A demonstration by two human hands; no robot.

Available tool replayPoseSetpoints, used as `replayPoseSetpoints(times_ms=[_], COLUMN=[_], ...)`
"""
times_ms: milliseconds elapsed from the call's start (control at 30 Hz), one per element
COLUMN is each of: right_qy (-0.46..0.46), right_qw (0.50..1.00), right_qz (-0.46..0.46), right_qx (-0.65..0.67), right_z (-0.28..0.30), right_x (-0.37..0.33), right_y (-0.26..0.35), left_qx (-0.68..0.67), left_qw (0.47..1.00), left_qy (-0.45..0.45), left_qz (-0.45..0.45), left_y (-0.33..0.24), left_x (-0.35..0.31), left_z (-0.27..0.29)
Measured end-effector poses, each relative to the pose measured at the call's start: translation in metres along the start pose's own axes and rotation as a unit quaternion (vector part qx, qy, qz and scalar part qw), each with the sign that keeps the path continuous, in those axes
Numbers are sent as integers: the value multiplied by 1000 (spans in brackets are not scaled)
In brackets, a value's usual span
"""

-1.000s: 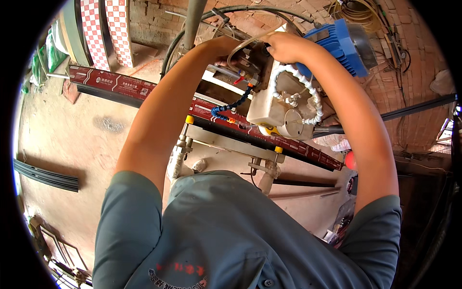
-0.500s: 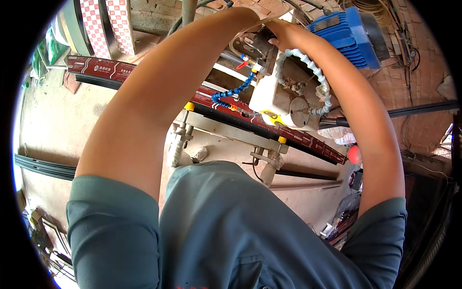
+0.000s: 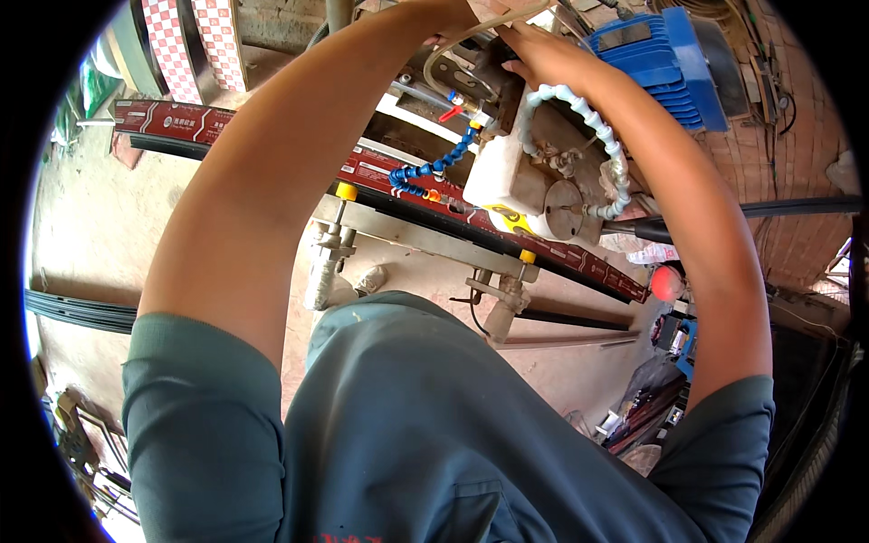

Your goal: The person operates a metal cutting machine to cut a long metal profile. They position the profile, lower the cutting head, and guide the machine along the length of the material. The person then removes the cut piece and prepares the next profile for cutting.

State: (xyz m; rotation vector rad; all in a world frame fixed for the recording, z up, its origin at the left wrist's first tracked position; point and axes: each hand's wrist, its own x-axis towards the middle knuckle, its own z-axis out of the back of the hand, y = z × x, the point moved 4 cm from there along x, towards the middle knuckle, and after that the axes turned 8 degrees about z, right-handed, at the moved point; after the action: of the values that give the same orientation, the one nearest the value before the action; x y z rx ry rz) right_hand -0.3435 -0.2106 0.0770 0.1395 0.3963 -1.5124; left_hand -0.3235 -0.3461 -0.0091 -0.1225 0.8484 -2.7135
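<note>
Both my arms reach to the far side of a machine with a white housing. My left hand is at the top edge, mostly hidden past its wrist, near a clear hose and a metal bracket. My right hand lies behind the housing, beside a dark metal part; one fingertip shows, but the others are hidden. Between the arms are a red-handled valve, a blue segmented coolant hose and a pale grey segmented hose.
A long bar with a dark red printed covering crosses under the machine. Yellow-capped clamps stand along the near rail. A blue finned motor sits at far right. Black strips lie at left, and a red ball is near my right forearm.
The machine and bar sit slightly higher and further left in the picture. My left forearm has shifted up and left, and some of that hand's fingers now show below the wrist.
</note>
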Motion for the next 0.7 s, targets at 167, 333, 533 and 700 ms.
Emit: replayPoseSetpoints(times_ms=[167,333,533,700], right_qy=[-53,-61,-66,-48], right_qw=[998,997,993,996], right_qz=[44,47,79,71], right_qx=[-8,-28,-52,-37], right_z=[9,-4,-21,-18], right_x=[-12,-4,-1,3], right_y=[10,2,-16,-9], left_qx=[-5,-6,-2,1], left_qw=[1000,1000,1000,1000], left_qy=[-1,-8,-19,-19], left_qz=[-9,-4,-10,-7], left_y=[-1,9,9,18], left_x=[-2,-9,-8,-8], left_z=[2,5,5,4])
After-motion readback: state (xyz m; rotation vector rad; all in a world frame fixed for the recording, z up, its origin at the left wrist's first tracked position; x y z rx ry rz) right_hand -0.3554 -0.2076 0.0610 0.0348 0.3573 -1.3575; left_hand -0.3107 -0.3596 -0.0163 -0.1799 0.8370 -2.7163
